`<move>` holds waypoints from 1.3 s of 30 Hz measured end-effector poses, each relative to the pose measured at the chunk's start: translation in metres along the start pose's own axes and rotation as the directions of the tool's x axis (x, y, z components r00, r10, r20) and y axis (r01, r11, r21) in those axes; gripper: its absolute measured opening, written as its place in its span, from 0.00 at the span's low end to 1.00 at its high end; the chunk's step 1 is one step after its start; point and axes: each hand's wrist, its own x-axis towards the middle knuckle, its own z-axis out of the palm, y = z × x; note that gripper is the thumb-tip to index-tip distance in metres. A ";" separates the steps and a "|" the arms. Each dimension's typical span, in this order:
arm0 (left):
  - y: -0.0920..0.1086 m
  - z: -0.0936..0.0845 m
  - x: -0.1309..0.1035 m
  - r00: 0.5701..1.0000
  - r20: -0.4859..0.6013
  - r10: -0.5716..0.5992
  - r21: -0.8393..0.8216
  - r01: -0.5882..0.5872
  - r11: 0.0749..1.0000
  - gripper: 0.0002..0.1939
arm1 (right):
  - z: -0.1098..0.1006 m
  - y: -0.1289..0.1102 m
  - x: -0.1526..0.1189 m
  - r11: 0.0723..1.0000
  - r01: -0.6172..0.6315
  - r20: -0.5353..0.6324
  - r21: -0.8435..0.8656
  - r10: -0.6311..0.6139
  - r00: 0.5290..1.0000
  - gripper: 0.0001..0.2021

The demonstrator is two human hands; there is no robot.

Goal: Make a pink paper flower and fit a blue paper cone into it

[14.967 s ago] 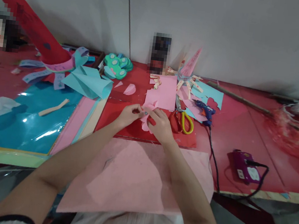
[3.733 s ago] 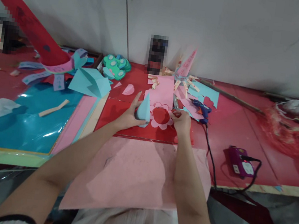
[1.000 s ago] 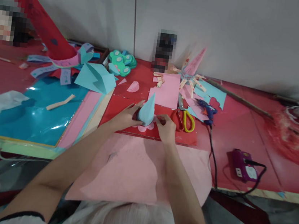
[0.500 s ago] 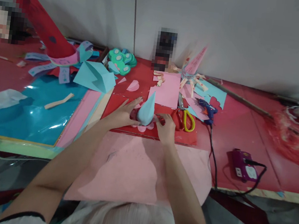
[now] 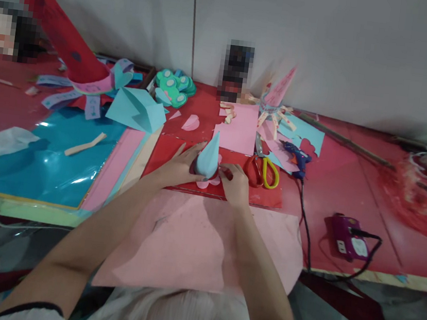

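Note:
A pale blue paper cone (image 5: 208, 157) stands point up on a red board (image 5: 259, 194), with scalloped pink paper petals (image 5: 203, 184) showing around its base. My left hand (image 5: 183, 166) curves around the cone's left side, thumb in front and fingers behind, holding it. On the right, my right hand (image 5: 235, 182) is closed in a pinch against the base. Whatever lies between those fingertips is too small to make out. Scissors (image 5: 270, 173) with a red and a yellow handle lie just right of my right hand.
A blue glue gun (image 5: 297, 159) lies at the right, its cord running to a purple power adapter (image 5: 350, 237). Pink sheet (image 5: 237, 126), a pink paper cone (image 5: 280, 88) and folded blue paper (image 5: 136, 109) lie beyond. A large red cone (image 5: 59, 21) leans at left.
The blue cone has turned or shifted slightly left, and different petals show at its base. My left hand has moved a little around it; my right hand stays at the base.

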 end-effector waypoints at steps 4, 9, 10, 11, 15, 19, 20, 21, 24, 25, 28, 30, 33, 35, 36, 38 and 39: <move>0.005 0.005 0.002 0.996 -0.091 -0.004 -0.144 -0.009 0.990 0.46 | 0.001 0.001 0.001 1.000 0.006 -0.005 0.023 -0.006 1.000 0.10; 0.008 0.012 0.008 0.991 -0.131 -0.007 -0.260 -0.028 0.965 0.48 | 0.002 0.004 0.001 0.998 0.025 -0.019 0.049 -0.025 1.000 0.10; 0.008 0.012 0.008 0.991 -0.136 -0.010 -0.264 -0.027 0.964 0.48 | 0.002 0.004 0.001 0.998 0.029 -0.025 0.054 -0.027 0.999 0.10; 0.008 0.013 0.009 0.990 -0.139 -0.012 -0.265 -0.025 0.964 0.48 | 0.002 0.005 0.001 0.998 0.030 -0.031 0.059 -0.028 0.999 0.10; 0.002 0.015 0.008 0.990 -0.140 -0.012 -0.284 -0.028 0.958 0.51 | 0.002 0.006 0.002 0.997 0.018 -0.044 0.071 -0.015 0.999 0.10; -0.010 0.012 0.008 0.964 -0.258 0.063 -0.418 -0.170 0.893 0.40 | 0.003 0.007 0.002 0.993 0.024 -0.089 0.116 -0.014 0.996 0.10; -0.013 0.011 0.009 0.943 -0.324 0.074 -0.455 -0.224 0.862 0.34 | 0.002 0.007 0.002 0.991 0.020 -0.101 0.132 -0.006 0.995 0.10; -0.016 0.010 0.010 0.918 -0.391 0.064 -0.483 -0.264 0.835 0.29 | 0.002 0.007 0.002 0.989 0.011 -0.110 0.145 0.005 0.994 0.10; -0.023 0.006 0.013 0.836 -0.545 -0.073 -0.518 -0.267 0.812 0.24 | 0.001 0.006 0.002 0.986 -0.011 -0.134 0.165 0.033 0.990 0.10; -0.024 0.005 0.015 0.812 -0.572 -0.119 -0.521 -0.247 0.817 0.23 | 0.000 0.006 0.002 0.986 -0.013 -0.146 0.166 0.038 0.989 0.10; -0.023 0.004 0.016 0.782 -0.601 -0.165 -0.523 -0.229 0.821 0.20 | -0.001 0.005 0.002 0.984 -0.014 -0.175 0.177 0.045 0.983 0.11; -0.020 0.005 0.015 0.802 -0.587 -0.111 -0.514 -0.263 0.816 0.20 | -0.001 0.005 0.003 0.981 -0.024 -0.178 0.194 0.059 0.982 0.11; -0.014 0.007 0.013 0.870 -0.493 0.022 -0.506 -0.307 0.806 0.23 | -0.001 0.006 0.003 0.976 -0.045 -0.146 0.211 0.077 0.986 0.12; -0.010 0.009 0.011 0.918 -0.388 0.086 -0.485 -0.283 0.827 0.28 | 0.000 0.006 0.004 0.975 -0.045 -0.113 0.220 0.071 0.991 0.13; -0.009 0.010 0.010 0.938 -0.332 0.102 -0.468 -0.258 0.845 0.34 | 0.000 0.006 0.004 0.975 -0.038 -0.097 0.221 0.061 0.993 0.13; -0.005 0.013 0.008 0.965 -0.241 0.105 -0.431 -0.203 0.879 0.47 | 0.001 0.006 0.004 0.978 -0.009 -0.077 0.210 0.026 0.997 0.12; -0.003 0.014 0.007 0.974 -0.208 0.093 -0.420 -0.175 0.890 0.52 | 0.002 0.006 0.003 0.980 0.009 -0.071 0.197 0.005 0.997 0.12</move>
